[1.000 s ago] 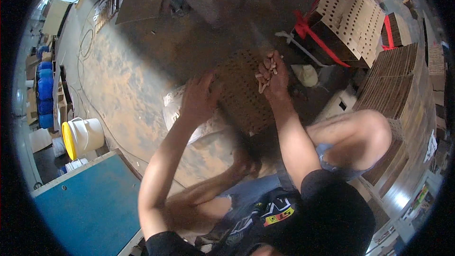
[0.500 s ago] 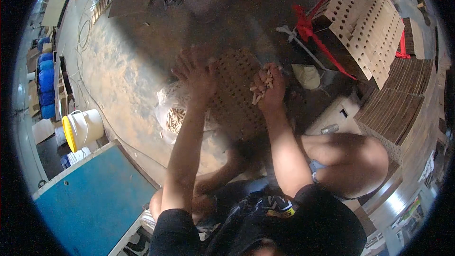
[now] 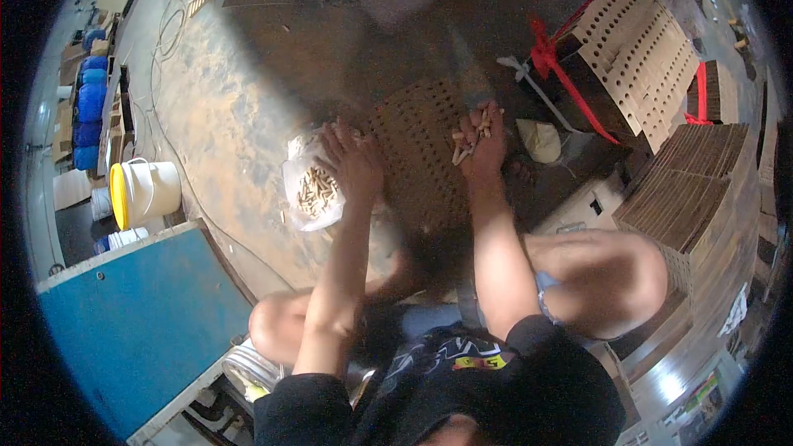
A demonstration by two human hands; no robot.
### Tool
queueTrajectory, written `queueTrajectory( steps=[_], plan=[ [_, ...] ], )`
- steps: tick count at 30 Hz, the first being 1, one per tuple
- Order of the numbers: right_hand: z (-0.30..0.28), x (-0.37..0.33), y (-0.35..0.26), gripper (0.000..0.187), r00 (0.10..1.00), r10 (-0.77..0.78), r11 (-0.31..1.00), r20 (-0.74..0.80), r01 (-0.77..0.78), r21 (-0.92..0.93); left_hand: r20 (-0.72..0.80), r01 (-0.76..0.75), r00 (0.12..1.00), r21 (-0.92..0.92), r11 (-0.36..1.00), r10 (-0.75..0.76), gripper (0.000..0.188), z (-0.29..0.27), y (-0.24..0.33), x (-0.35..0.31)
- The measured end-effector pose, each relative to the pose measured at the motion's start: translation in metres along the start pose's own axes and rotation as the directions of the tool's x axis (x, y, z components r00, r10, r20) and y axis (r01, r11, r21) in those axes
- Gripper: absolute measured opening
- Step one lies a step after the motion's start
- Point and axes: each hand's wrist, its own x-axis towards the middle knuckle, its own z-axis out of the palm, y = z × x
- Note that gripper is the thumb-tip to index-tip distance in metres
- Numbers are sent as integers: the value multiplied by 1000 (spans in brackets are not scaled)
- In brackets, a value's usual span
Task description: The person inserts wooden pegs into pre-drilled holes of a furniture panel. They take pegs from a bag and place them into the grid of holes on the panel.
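Note:
My right hand (image 3: 481,147) is closed around several small wooden dowels (image 3: 465,151), whose ends stick out between the fingers. It hovers over the right edge of a dark brown board (image 3: 420,157) with rows of round holes. On the floor left of that board, a clear plastic bag (image 3: 330,216) stands open with many loose dowels (image 3: 315,192) inside. My left hand (image 3: 357,163) is at the bag's right side, fingers bent and apart over its rim. Whether its fingertips touch the plastic is hard to make out.
A red-tied stack of perforated boards (image 3: 640,54) stands at the far right, above more stacked boards (image 3: 681,190). A pale round piece (image 3: 538,140) lies right of my right hand. At left are a white bucket with a yellow lid (image 3: 149,192) and a blue-topped surface (image 3: 140,322).
My left hand has come down from above the board to the bag's rim, its spread fingers now bending. My right hand still holds the dowels, and the view has shifted slightly.

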Motion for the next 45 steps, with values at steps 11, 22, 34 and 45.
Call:
queueTrajectory(
  steps=[11, 22, 34, 45],
  plan=[
    [-31, -18, -13, 24, 986, -4, 901, 168, -70, 429, -153, -324, 946, -470, 821, 285, 63, -58, 90, -82],
    [-13, -50, -38, 24, 996, 27, 965, -83, -5, 262, -26, -28, 999, -15, 1000, 27, 70, -47, -27, -102],
    [-15, -39, -55, 24, 919, -101, 945, 381, -30, 324, -172, -374, 927, -427, 823, 333, 65, -45, 75, -119],
    [-14, -16, 22, 27, 970, -191, 886, 149, 236, -399, -352, -292, 934, -634, 716, 69, 54, -113, 33, -84]
  ],
)
